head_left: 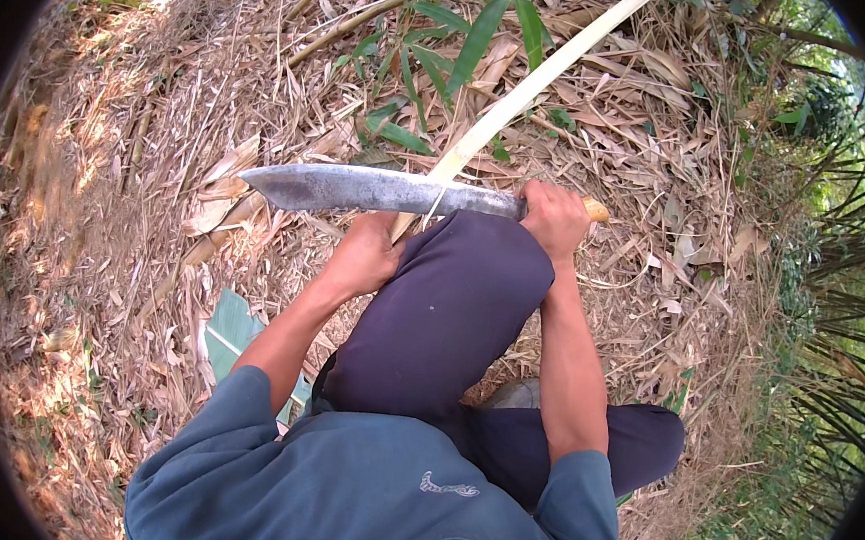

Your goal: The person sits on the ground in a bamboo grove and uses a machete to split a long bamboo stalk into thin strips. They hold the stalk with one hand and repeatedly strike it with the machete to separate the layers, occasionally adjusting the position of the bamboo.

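Clamped in the right hand [554, 218] is the wooden handle of a big knife [378, 190], blade pointing to nine o'clock. Across it, a pale bamboo strip [536, 82] runs toward one o'clock; the left hand [363, 257] grips its lower end beside the raised knee [473, 263].

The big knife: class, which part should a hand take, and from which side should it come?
Take the big knife by its pale wooden handle, the end at the person's right, where the right hand is wrapped around it. Come from the right end, over the knee. The long grey blade lies level, pointing left across the pale bamboo strip, so nothing there is safe to hold.
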Available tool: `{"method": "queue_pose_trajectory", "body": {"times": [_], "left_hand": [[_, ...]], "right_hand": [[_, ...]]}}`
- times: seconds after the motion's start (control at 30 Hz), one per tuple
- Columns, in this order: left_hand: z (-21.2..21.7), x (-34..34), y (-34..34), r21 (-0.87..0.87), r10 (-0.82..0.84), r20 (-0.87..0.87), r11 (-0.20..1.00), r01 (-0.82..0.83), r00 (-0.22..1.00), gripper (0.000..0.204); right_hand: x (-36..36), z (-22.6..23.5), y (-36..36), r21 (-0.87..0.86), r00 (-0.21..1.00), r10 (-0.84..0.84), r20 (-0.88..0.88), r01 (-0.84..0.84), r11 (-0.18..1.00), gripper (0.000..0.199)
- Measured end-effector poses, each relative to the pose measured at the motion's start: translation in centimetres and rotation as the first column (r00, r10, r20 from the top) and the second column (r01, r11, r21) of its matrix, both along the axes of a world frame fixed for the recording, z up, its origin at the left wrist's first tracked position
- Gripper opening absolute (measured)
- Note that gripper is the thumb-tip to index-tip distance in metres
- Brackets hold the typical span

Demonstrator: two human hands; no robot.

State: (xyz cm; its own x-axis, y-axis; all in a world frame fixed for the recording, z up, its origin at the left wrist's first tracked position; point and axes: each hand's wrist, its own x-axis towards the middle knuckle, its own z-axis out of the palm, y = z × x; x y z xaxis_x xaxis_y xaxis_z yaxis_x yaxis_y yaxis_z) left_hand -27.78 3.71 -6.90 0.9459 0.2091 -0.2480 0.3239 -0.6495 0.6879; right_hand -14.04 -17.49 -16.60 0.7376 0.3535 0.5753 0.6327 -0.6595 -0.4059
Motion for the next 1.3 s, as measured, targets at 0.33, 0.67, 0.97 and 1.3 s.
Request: {"method": "queue_pose_trajectory", "body": {"times": [0.33,0.67,0.97,1.3], "left_hand": [[0.7,-2.1,-0.1,0.018,0.019,-0.029,1.0,-0.019,0.999,0.027],[0.9,-10.8,2.4,0.079,0.079,-0.31,0.995,-0.057,0.947,0.018],[0.5,-18.7,2.2,0.067,0.187,-0.382,0.982,-0.175,0.905,0.012],[4.5,-22.5,2.0,0.046,0.207,-0.348,0.978,-0.204,0.915,0.012]], "right_hand": [[0.4,-0.6,0.1,0.008,1.0,-0.011,-0.006,0.011,1.0,0.019],[-0.8,-3.4,-0.7,-0.166,0.91,-0.261,-0.322,0.217,0.962,0.023],[-0.4,-3.6,-1.6,-0.158,0.892,-0.301,-0.336,0.261,0.952,0.019],[0.2,-3.0,-1.8,-0.173,0.924,-0.263,-0.277,0.221,0.96,0.021]]}}
